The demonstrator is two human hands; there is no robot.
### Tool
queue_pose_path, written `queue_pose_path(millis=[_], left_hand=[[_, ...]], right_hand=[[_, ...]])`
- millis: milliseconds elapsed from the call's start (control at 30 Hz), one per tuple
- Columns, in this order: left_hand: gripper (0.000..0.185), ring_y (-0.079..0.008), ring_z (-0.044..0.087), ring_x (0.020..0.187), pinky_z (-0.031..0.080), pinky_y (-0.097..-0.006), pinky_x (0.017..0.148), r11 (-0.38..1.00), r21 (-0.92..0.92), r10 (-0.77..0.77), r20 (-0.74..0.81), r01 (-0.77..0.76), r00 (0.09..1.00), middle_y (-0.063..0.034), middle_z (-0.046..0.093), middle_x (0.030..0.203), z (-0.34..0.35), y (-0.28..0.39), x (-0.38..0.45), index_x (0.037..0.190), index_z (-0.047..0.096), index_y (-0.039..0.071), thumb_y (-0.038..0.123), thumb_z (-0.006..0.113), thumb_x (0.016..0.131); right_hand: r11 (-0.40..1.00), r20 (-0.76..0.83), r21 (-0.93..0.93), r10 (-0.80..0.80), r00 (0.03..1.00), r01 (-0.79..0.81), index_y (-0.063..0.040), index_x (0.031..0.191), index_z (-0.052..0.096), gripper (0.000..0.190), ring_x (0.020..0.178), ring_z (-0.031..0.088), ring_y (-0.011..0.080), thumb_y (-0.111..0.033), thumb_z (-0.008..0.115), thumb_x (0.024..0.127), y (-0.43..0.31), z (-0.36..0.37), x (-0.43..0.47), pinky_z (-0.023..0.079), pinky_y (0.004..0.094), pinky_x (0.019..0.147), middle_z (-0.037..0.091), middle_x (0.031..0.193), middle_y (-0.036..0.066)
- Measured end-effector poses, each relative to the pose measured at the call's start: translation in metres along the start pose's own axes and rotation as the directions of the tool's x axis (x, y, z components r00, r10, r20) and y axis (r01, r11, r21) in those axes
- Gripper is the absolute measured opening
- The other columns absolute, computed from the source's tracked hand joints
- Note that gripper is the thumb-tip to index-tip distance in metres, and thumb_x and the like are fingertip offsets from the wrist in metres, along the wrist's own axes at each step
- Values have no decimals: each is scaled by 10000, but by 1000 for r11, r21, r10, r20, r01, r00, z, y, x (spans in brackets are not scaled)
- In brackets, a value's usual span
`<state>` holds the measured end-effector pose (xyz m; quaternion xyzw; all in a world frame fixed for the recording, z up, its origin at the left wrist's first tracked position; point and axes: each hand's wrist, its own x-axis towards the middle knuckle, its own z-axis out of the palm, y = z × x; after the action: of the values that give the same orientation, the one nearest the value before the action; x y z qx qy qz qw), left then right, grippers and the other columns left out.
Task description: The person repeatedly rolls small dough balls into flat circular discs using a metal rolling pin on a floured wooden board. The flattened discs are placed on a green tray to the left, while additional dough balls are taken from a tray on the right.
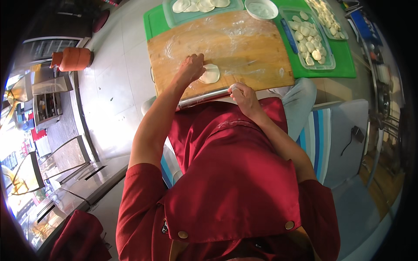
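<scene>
A thin round dough wrapper (211, 74) lies on the floured wooden board (261, 49). My left hand (192, 68) is at its left edge, fingers curled and thumb side against the dough. Whether the fingers pinch it is hidden. My right hand (244, 98) is closed around the right end of a shiny metal rolling pin (205, 97). The pin lies along the board's near edge, apart from the wrapper, and its left end is close to my left forearm.
Beyond the board, a clear tray (202, 18) holds several flat wrappers beside a white bowl (261, 9) of flour. On the right, plastic trays (316, 67) of dough pieces sit on a green surface (346, 65). A blue-handled tool (289, 36) lies there. An orange gas cylinder (75, 59) is at left.
</scene>
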<state>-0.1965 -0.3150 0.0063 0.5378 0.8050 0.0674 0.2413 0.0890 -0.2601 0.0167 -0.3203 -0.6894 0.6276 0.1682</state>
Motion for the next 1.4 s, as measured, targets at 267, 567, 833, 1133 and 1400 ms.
queue_pose_path(millis=[267, 567, 833, 1133, 1400], left_hand=[[290, -402, 723, 1059, 572, -493, 927, 999, -35, 3, 47, -1, 999, -237, 759, 1056, -8, -14, 10, 1062, 741, 45, 268, 743, 877], [356, -343, 755, 1003, 586, -434, 936, 802, -508, -223, 234, 314, 946, -203, 787, 1037, -13, -41, -17, 1124, 765, 32, 276, 766, 864], [376, -365, 755, 1062, 583, -442, 951, 920, -312, -271, -63, 239, 960, -227, 783, 1082, 0, -34, -14, 1127, 781, 29, 297, 778, 863], [329, -285, 762, 994, 581, -391, 925, 787, -591, -216, 7, 178, 976, -188, 792, 1076, -6, -39, -21, 1166, 757, 21, 266, 747, 947], [288, -171, 684, 907, 561, -338, 829, 838, -542, -10, -126, -60, 992, -68, 741, 1007, -88, -26, 63, 1175, 719, -1, 230, 712, 1003]], right_hand=[[999, 4, -12, -39, 999, 39, 22, 972, 701, 328, 812, 684, 178, -242, 508, 1004, 9, 3, 11, 558, 335, 753, 706, 902, 109], [998, -12, -38, -47, 999, 47, 41, 895, 679, 343, 703, 659, 219, -236, 507, 999, 11, 7, 49, 534, 355, 681, 678, 753, 136], [998, -36, 27, -62, 997, 63, 5, 753, 599, 351, 622, 578, 284, -284, 521, 936, -13, 40, 156, 465, 445, 640, 585, 651, 182], [996, 54, -88, -29, 998, 34, 0, 858, 634, 295, 697, 637, 302, -246, 542, 992, 4, -4, 9, 492, 414, 668, 630, 743, 177], [994, 74, -10, -104, 992, 105, 47, 905, 644, 216, 800, 668, 364, -136, 552, 973, -14, -9, 21, 523, 426, 735, 668, 888, 224]])
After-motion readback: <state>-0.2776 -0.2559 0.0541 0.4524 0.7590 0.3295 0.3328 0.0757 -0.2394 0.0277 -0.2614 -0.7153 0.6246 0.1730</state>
